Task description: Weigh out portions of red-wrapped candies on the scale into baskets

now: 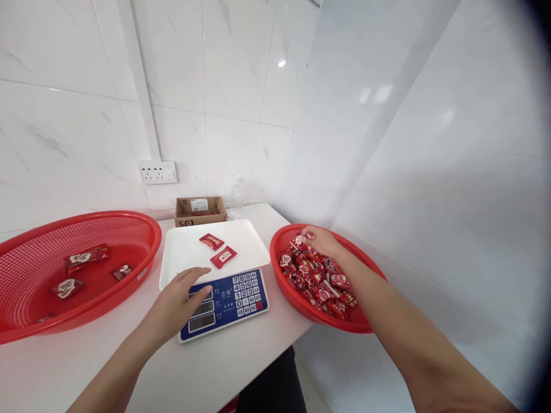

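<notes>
Two red packets, one (212, 241) behind the other (223, 257), lie on the white tray (253, 246) of a scale with a blue keypad panel (228, 311). My left hand (183, 298) rests over the panel's left part and the tray's near edge, fingers apart, holding nothing. At the right, my right hand (321, 241) reaches into a red basket (297, 304) filled with small red packets (316, 274). Its fingers are bent together at a packet (300, 240) near the basket's back rim; whether other packets are in its grasp is hidden.
A large red basket (148, 244) with several packets stands at the left. Behind the scale are an open cardboard box (201, 219) and a clear plastic bottle (236, 198). A socket (158, 172) is on the tiled wall; a pale wall rises at the right.
</notes>
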`<state>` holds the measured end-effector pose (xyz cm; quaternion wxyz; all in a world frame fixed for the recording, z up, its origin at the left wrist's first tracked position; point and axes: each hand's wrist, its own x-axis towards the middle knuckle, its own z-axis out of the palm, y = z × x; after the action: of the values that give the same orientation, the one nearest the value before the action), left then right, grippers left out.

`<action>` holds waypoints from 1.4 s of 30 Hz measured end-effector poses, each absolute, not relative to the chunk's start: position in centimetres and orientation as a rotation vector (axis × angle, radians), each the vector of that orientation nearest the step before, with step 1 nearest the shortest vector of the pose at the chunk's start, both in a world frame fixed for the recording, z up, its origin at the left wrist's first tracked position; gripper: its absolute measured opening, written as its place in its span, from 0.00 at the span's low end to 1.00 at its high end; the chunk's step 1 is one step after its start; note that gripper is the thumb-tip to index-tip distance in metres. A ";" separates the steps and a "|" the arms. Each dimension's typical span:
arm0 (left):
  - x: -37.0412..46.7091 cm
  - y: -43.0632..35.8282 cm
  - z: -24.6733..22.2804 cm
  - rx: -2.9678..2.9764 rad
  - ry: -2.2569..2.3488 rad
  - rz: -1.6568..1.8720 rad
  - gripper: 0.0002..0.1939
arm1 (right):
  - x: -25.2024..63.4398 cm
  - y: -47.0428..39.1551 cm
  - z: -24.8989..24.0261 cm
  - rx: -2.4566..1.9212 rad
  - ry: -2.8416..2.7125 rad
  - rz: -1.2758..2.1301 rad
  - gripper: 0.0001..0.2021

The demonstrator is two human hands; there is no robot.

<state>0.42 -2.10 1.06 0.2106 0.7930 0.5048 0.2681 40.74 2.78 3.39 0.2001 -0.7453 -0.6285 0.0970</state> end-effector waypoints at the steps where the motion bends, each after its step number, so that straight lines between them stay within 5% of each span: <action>1: 0.4 -2.1 1.2 2.196 1.403 0.750 0.21 | 40.9 2.7 3.9 -2.051 -1.710 0.267 0.07; 7: 2.4 -1.9 2.8 1.887 1.224 0.778 0.23 | 37.6 1.8 6.9 -1.732 -1.631 0.382 0.07; 14: 7.3 -0.1 4.0 1.085 0.733 0.919 0.37 | 26.8 1.0 7.3 -1.285 -1.762 0.796 0.10; 22: 6.3 0.8 3.0 0.921 0.726 1.011 0.20 | 22.9 1.7 6.3 -1.081 -1.825 1.154 0.13; 42: 1.2 5.0 1.8 1.638 1.540 1.084 0.09 | 25.6 5.3 3.4 -1.662 -1.689 0.688 0.16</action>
<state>1.22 4.95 1.80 0.3172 0.6224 0.5852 0.4117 25.61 5.35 3.44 0.3304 -0.6357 -0.6460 0.2633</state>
